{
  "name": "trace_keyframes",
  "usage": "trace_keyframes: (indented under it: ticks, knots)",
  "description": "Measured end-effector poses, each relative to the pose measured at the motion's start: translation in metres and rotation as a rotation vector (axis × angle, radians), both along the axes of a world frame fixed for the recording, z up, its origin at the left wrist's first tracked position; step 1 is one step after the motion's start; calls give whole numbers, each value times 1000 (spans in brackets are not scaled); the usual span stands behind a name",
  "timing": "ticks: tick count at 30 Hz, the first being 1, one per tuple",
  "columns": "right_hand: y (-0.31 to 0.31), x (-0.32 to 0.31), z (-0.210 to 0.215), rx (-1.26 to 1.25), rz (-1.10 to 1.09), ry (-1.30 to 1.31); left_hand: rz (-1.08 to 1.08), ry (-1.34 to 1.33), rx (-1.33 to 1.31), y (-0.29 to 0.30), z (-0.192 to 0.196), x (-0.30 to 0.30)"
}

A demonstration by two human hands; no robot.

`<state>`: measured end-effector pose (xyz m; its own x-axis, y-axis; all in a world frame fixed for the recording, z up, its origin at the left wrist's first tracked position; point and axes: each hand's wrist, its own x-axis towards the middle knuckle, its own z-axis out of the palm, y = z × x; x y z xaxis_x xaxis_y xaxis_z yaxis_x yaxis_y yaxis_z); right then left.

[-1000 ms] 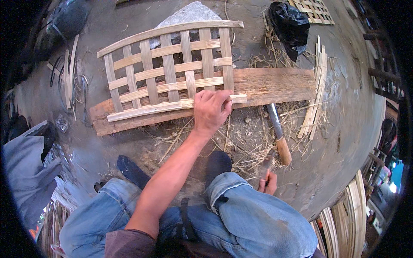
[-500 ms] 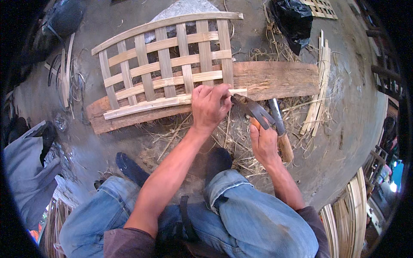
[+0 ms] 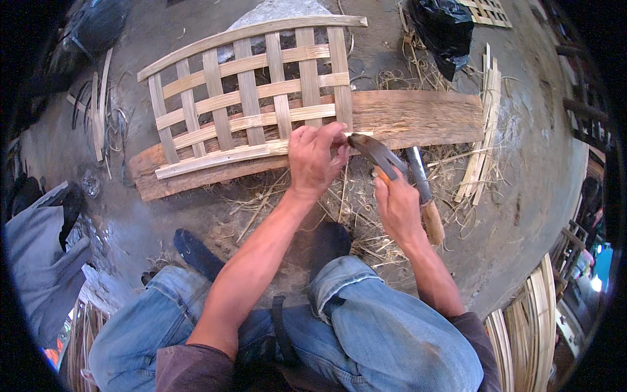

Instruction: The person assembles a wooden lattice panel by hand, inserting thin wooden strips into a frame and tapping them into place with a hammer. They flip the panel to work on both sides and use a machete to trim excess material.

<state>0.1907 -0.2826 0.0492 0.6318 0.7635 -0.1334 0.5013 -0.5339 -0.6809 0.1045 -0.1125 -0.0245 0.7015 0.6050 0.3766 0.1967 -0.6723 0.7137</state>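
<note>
The woven bamboo panel [image 3: 251,98] lies flat on the ground, with its near edge resting on a long wooden plank [image 3: 418,117]; it is made of thin flat strips that cross over and under each other, so it looks light and a bit bendy, and the strip ends may be sharp and splintery; the best place to hold it seems to be the thick strip along the near edge, where it sits on the plank. The left hand [image 3: 315,159] is curled shut on the right end of that near strip and presses it down; the right hand [image 3: 396,202] is closed around the handle of a curved knife [image 3: 373,151], whose dark blade tip touches the strip end just beside the left fingers, so those fingers are very close to the sharp part. A second knife with a wooden handle [image 3: 424,196] lies on the ground just beside the right hand. Straw and shavings [image 3: 353,215] cover the ground under the hands; a bundle of cut strips [image 3: 480,140] lies at the right end of the plank; a black bag [image 3: 444,29] sits beyond it. There is open ground past the panel and to its left; the person's knees in blue jeans [image 3: 385,326] crowd the near side.
</note>
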Motion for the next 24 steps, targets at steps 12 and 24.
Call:
trace_keyframes:
  ticks: [12,24]
  knots:
    - [-13,0,0,105,-77,-74,-42,-28,9,2,1,1]
    - [-49,-25,-20,33,-202,51,-134,160,94,40,20,-28]
